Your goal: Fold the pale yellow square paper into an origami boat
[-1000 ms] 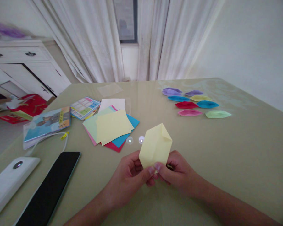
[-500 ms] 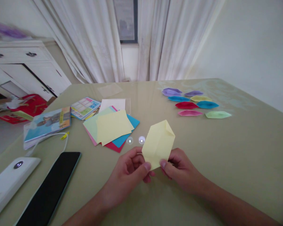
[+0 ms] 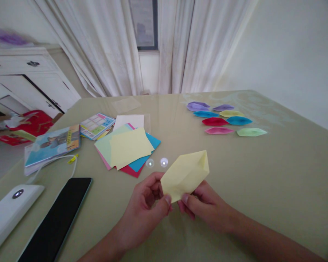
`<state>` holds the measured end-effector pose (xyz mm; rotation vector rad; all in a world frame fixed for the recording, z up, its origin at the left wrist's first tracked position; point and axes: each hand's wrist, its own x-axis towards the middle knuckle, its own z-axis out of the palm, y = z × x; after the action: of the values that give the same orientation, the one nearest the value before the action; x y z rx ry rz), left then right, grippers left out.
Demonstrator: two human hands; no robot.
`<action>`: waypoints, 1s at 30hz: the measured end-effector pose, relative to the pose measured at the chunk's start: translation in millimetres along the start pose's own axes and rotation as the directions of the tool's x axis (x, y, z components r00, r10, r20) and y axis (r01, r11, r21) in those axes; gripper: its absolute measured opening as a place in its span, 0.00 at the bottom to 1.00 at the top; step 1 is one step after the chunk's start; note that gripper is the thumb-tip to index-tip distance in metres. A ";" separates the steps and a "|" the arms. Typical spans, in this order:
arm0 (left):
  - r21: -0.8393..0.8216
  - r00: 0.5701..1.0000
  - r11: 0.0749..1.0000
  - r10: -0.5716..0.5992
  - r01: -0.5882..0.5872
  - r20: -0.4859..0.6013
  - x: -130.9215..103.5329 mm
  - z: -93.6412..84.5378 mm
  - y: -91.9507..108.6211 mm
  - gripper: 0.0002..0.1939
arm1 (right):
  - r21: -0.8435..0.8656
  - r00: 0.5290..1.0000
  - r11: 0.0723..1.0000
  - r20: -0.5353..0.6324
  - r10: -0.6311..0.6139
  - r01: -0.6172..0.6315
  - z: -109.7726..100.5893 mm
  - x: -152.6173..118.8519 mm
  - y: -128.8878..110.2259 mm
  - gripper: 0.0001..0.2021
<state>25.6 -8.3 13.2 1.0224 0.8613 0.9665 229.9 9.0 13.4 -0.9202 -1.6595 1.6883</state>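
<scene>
A folded sheet of pale yellow paper (image 3: 184,173) is held up above the table between both hands, its far corner folded over at the upper right. My left hand (image 3: 150,207) pinches its lower left edge, thumb in front and fingers behind. On the lower right edge, my right hand (image 3: 203,203) grips the paper the same way, its fingers partly hidden behind it. Two small clear discs (image 3: 164,162) lie just beyond the left hand. Past them is a spread stack of coloured paper sheets (image 3: 131,147), yellow on top.
Several folded paper boat-like shapes (image 3: 214,121) lie in rows at the back right. On the left are a black phone (image 3: 60,214), a white device (image 3: 13,213) with a cable, and a booklet (image 3: 54,143). Curtains (image 3: 98,47) hang behind the table (image 3: 276,189).
The yellow paper has tilted clockwise, its far end swinging to the right and lower. Both hands keep their hold near its lower edge.
</scene>
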 end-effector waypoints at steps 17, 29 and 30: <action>0.030 0.997 0.999 -0.039 0.041 -0.065 0.8 -1.9 3.5 0.19 | -0.024 1.000 1.000 0.009 0.017 -0.017 -7.8 1.5 -0.1 0.18; 0.107 0.995 0.989 -0.100 0.102 -0.026 -1.1 -12.0 -2.2 0.23 | -0.068 0.948 0.996 -0.308 -0.080 0.062 -34.4 9.7 -12.8 0.28; 0.115 0.994 0.987 -0.105 0.108 -0.033 -0.6 -12.2 -1.9 0.24 | -0.077 0.947 0.995 -0.311 -0.080 0.059 -34.0 10.1 -12.5 0.28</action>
<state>14.7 -5.8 7.9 1.0540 0.9944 0.8491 250.9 37.7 25.8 -1.0867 -1.5205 1.3641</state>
